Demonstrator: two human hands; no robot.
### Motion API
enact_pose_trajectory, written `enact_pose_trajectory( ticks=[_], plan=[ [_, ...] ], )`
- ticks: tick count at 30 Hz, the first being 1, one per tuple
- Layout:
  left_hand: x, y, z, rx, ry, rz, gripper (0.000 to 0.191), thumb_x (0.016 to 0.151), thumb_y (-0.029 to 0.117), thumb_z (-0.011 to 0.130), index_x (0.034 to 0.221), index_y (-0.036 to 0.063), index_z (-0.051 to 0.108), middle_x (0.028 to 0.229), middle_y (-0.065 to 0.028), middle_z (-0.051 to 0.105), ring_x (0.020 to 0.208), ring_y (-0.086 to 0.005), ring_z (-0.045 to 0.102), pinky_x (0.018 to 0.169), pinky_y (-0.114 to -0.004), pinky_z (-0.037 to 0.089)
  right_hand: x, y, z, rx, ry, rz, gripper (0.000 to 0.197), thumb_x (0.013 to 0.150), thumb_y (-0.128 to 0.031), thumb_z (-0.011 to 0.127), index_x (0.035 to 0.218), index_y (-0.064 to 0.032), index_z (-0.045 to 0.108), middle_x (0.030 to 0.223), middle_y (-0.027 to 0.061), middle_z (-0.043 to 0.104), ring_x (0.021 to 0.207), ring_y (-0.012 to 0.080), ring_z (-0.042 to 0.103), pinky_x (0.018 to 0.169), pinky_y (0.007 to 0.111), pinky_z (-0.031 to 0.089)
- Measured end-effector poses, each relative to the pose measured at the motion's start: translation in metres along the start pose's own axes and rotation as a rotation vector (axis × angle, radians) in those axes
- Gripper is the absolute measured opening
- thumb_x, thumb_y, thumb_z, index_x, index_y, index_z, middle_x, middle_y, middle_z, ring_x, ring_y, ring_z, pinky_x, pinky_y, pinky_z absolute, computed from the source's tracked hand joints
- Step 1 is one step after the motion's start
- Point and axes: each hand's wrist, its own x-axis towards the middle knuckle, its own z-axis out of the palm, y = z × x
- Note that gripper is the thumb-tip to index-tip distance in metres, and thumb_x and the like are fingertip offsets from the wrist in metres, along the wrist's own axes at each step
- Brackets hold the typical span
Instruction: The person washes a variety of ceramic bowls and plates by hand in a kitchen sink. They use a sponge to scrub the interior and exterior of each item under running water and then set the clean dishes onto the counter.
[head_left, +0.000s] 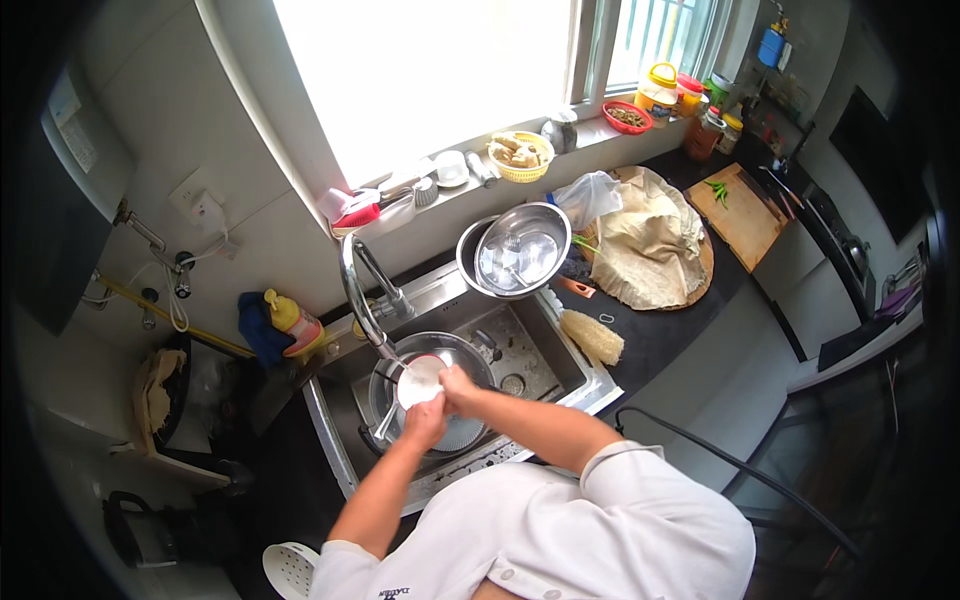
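Both my hands grip a small white bowl (418, 381) with a red rim, tilted beneath the chrome faucet (354, 289). My left hand (425, 422) has the bowl's near edge, and my right hand (459, 390) has its right edge. Water appears to run from the spout into the bowl. Below them, a large round basin (480, 356) stands in the stainless steel sink (559, 349). A pale utensil handle (387, 421) leans at the basin's left side. What lies under my hands is partly hidden.
Nested metal bowls (525, 247) stand behind the sink, at its right. A loofah (592, 337) lies on the right rim. Farther right are a cloth-covered round board (649, 236) and a cutting board (739, 214) with green peppers. A yellow-capped bottle (294, 319) stands left of the faucet.
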Motion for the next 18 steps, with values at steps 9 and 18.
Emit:
enact_pose_trajectory(
  ticks=[9, 18],
  plan=[
    [0.006, 0.015, 0.007, -0.034, -0.012, -0.281, 0.016, 0.08, 0.014, 0.05, 0.091, 0.0058, 0.058, 0.077, -0.0223, 0.06, 0.073, -0.0403, 0.058, 0.064, -0.049, 0.044, 0.015, 0.005, -0.001, -0.002, -0.074, 0.07, 0.038, 0.084, -0.023, 0.04, 0.107, 0.0042, 0.051, 0.096, 0.0192, 0.058, 0.078, 0.0302, 0.061, 0.058, 0.044, 0.051],
    [0.012, 0.014, -0.002, -0.046, 0.093, -0.224, 0.019, 0.084, 0.025, 0.049, 0.08, 0.0084, 0.058, 0.07, -0.0193, 0.06, 0.066, -0.0379, 0.058, 0.059, -0.048, 0.044, 0.03, 0.026, -0.006, 0.14, -0.014, 0.025, 0.037, 0.079, -0.02, 0.044, 0.108, 0.0022, 0.05, 0.095, 0.0158, 0.058, 0.082, 0.0274, 0.059, 0.066, 0.046, 0.051]
  ],
)
